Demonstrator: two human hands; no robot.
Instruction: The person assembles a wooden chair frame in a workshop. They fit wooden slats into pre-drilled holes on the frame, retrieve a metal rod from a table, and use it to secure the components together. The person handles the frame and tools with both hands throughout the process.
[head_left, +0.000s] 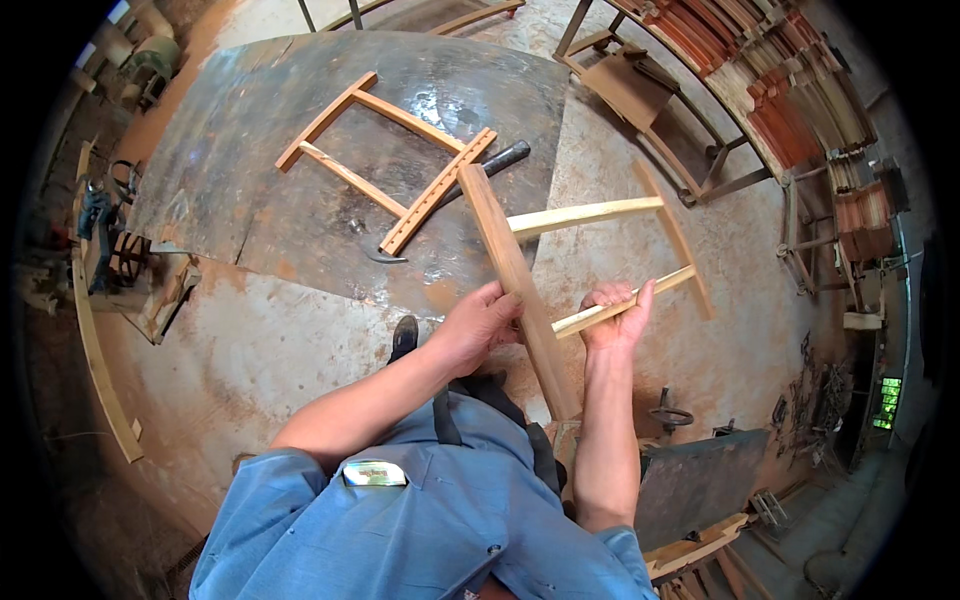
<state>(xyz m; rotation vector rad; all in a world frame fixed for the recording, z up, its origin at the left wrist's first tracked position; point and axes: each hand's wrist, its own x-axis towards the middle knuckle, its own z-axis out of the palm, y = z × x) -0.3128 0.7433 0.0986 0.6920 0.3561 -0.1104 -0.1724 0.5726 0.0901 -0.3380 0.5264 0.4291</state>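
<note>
The left hand (480,325) is closed around a thick wooden post (515,280), and the right hand (615,318) grips the lower rung (625,302) of the ladder-like frame (held above the floor). A second frame (385,160) lies mid-sheet on the grey metal sheet (250,150), partly hiding a dark hammer (495,162).

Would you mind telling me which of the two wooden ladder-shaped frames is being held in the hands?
The wooden frame on the right: the left hand grips its thick side rail and the right hand its lower rung. The other frame lies untouched on the grey metal sheet.
</note>
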